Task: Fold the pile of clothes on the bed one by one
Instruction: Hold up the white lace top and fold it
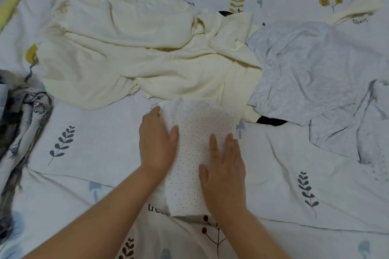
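A white dotted garment [195, 132] lies folded into a narrow strip on the bed sheet [88, 153], in the middle of the head view. My left hand [156, 143] lies flat on its left edge with fingers straight. My right hand [224, 172] presses flat on its right side, fingers spread. Behind the strip, a rumpled cream garment [130, 57] spreads across the bed. To the right of that, a light grey garment [305, 78] lies crumpled.
A grey and black patterned cloth [23, 124] is bunched at the left edge. A bit of black fabric [270, 121] pokes out under the grey garment. A yellow strip [14, 0] runs along the far left corner. The sheet has leaf prints.
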Action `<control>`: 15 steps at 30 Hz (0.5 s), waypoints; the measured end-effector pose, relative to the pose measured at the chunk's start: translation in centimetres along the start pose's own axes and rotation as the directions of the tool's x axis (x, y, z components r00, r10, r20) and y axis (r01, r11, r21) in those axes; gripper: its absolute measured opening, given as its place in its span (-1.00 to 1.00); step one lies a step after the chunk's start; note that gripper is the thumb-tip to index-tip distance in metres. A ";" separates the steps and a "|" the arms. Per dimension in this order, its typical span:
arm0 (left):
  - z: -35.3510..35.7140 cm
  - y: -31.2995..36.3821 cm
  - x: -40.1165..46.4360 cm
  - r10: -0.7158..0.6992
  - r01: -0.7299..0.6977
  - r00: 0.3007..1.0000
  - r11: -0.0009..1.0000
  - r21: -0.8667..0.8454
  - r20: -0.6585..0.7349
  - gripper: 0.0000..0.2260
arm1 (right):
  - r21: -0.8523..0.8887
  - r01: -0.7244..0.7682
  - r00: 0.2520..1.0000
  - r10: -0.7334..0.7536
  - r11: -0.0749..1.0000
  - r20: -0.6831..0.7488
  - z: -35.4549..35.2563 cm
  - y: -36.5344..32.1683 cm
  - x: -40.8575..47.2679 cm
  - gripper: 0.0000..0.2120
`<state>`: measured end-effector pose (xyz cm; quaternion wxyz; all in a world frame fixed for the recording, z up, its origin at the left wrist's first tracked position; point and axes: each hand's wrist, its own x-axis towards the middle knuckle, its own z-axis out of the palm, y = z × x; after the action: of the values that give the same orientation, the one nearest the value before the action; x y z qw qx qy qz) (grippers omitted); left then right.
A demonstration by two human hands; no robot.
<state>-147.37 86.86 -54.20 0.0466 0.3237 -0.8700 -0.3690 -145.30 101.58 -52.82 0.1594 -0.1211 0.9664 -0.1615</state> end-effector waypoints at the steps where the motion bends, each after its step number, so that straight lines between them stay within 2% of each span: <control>1: 0.4 -0.4 -0.9 0.018 -0.017 1.000 1.000 0.015 -0.010 -0.42 | -0.054 0.030 1.000 -0.030 0.998 0.006 0.7 0.2 -0.2 -0.33; 3: 1.3 -1.4 -2.6 0.023 -0.038 0.990 0.994 0.100 0.139 -0.35 | -0.159 0.063 0.997 -0.056 0.985 0.046 1.8 0.6 -0.6 -0.29; 5: 2.0 -2.4 -3.6 0.035 -0.113 0.951 0.964 0.242 0.307 -0.33 | -0.191 0.079 0.992 -0.059 0.978 0.108 2.4 0.9 -0.4 -0.27; 7: 1.9 -2.9 -3.6 0.047 -0.142 0.939 0.955 0.259 0.340 -0.35 | -0.181 0.112 0.982 -0.081 0.977 0.173 2.9 1.5 0.2 -0.29; 9: 1.5 -2.4 -3.0 0.041 -0.095 0.958 0.979 0.178 0.285 -0.38 | -0.078 0.111 0.981 -0.097 0.991 0.166 2.5 2.0 0.5 -0.37; 11: 1.1 -1.5 -2.8 0.003 -0.017 0.964 0.999 0.050 0.266 -0.37 | 0.084 0.064 0.997 -0.066 0.994 0.028 1.5 2.3 0.7 -0.44; 13: 0.9 -0.8 -3.0 -0.033 0.057 0.950 0.996 -0.070 0.312 -0.26 | 0.278 -0.087 0.993 0.104 0.957 -0.047 0.4 2.4 1.1 -0.44; 15: 0.8 -0.2 -3.2 -0.047 0.078 0.926 0.995 -0.067 0.376 -0.14 | 0.404 -0.206 0.978 0.207 0.891 0.042 -0.2 2.7 1.7 -0.38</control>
<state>-145.00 89.22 -54.41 -0.1186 0.2731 -0.8365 -0.4600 -147.39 103.62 -54.06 0.1963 0.0180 0.9192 -0.3409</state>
